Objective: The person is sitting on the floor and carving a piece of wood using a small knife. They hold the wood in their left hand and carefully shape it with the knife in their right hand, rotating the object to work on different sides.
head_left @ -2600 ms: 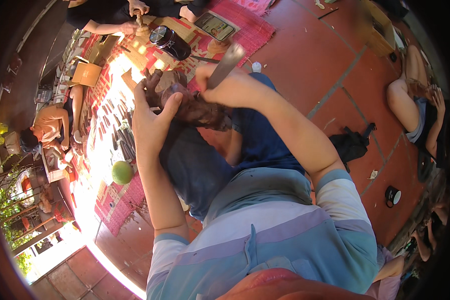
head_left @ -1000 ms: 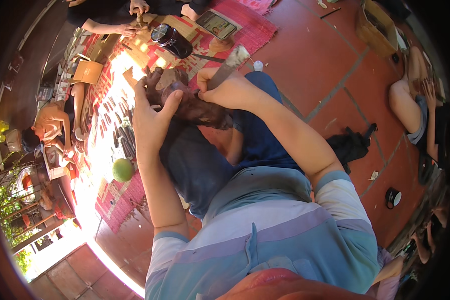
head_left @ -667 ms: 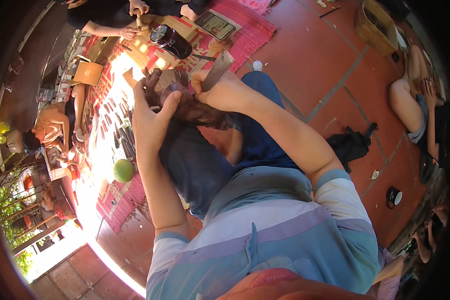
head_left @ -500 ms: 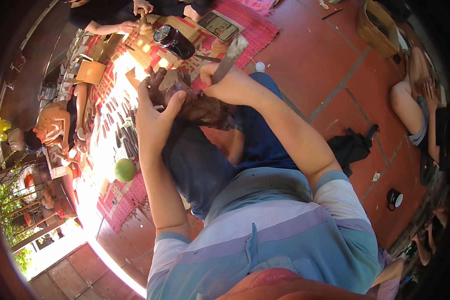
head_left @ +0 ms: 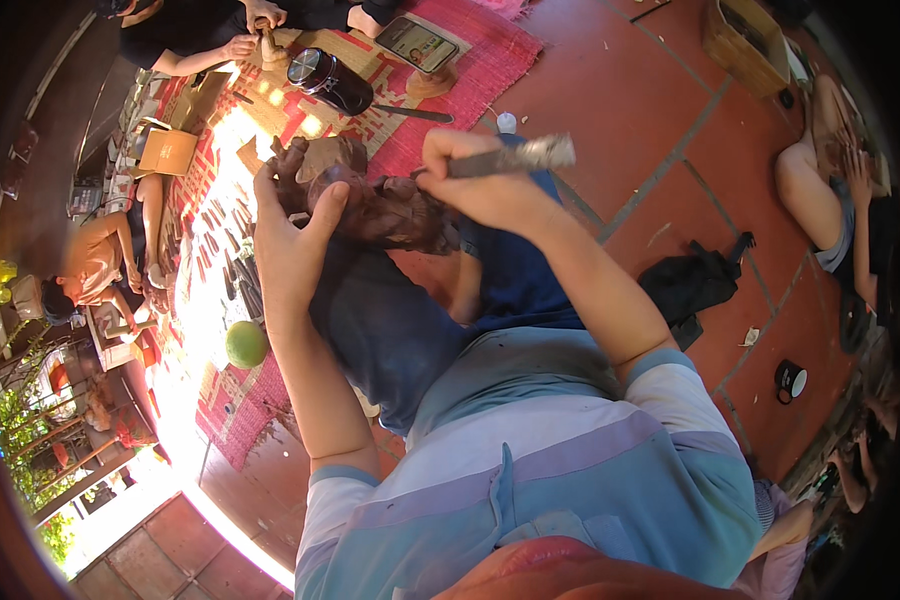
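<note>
A dark brown wooden carving (head_left: pixel 395 215) with a knobbly, cut surface lies over my raised knees. My left hand (head_left: pixel 295 225) grips its left side, thumb across the front and fingers behind. In my right hand (head_left: pixel 485 190) is a carving tool (head_left: pixel 505 160), its grey-brown shaft pointing right to a pale, worn end blurred by motion. The tool's working end meets the carving's right side near my fingertips, where I cannot make out its shape.
Rows of carving tools (head_left: pixel 213 235) and a green round fruit (head_left: pixel 246 344) lie left on the red woven mat (head_left: pixel 235 410). Ahead are a black jar (head_left: pixel 330 82), a phone (head_left: pixel 417 45) and a co-worker's hands (head_left: pixel 255 30). A black cloth bag (head_left: pixel 695 290) rests on the tiles right.
The carving tool in my right hand has swung from pointing up to lying nearly level toward the right. My left hand keeps its hold on the carving. The whole view has shifted slightly.
</note>
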`<state>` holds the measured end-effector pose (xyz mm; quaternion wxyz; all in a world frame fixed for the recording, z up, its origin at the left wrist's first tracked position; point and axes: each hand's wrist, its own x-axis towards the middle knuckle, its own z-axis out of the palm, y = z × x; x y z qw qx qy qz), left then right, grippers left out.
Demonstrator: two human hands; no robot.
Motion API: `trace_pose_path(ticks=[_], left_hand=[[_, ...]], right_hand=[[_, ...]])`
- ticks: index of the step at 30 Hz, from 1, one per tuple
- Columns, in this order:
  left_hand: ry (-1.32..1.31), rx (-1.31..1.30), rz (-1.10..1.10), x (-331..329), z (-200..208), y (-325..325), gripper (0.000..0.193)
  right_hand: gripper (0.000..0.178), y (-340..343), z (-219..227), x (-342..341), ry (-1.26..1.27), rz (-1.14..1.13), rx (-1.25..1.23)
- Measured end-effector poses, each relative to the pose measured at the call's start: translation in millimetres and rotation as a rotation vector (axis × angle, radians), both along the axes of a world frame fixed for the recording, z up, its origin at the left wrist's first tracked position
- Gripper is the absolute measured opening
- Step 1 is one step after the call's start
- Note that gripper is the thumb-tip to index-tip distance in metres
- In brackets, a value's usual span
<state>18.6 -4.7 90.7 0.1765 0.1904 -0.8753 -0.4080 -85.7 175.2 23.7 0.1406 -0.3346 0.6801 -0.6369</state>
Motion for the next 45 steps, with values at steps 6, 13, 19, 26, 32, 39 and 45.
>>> trace_pose_path(ticks=[6, 13, 19, 26, 32, 39, 45], left_hand=[[-0.020, 0.006, -0.021, 1, 3, -1, 0.071], [-0.009, -0.026, -0.009, 0, 4, 2, 0.073], [-0.001, -0.057, 0.009, 2, 3, 1, 0.075], [-0.040, -0.062, 0.007, 3, 3, 0, 0.075], [-0.034, -0.111, 0.028, 2, 4, -1, 0.074], [-0.174, -0.028, -0.001, 3, 15, 4, 0.073], [-0.045, -0.463, 0.164, 26, 7, 35, 0.083]], right_hand=[[0.014, -17, -11, 18, 0.023, -0.036, 0.094], [0.017, -14, -5, 23, -0.019, -0.102, 0.055], [0.018, -12, -28, 21, 0.036, -0.108, -0.114], [0.017, -18, -35, 29, -0.051, -0.062, -0.102], [0.017, -11, -43, 31, -0.207, -0.196, -0.284], [0.014, -3, -65, 34, -0.209, -0.181, -0.308], [0.013, 45, -94, 10, -0.531, -0.240, -0.302]])
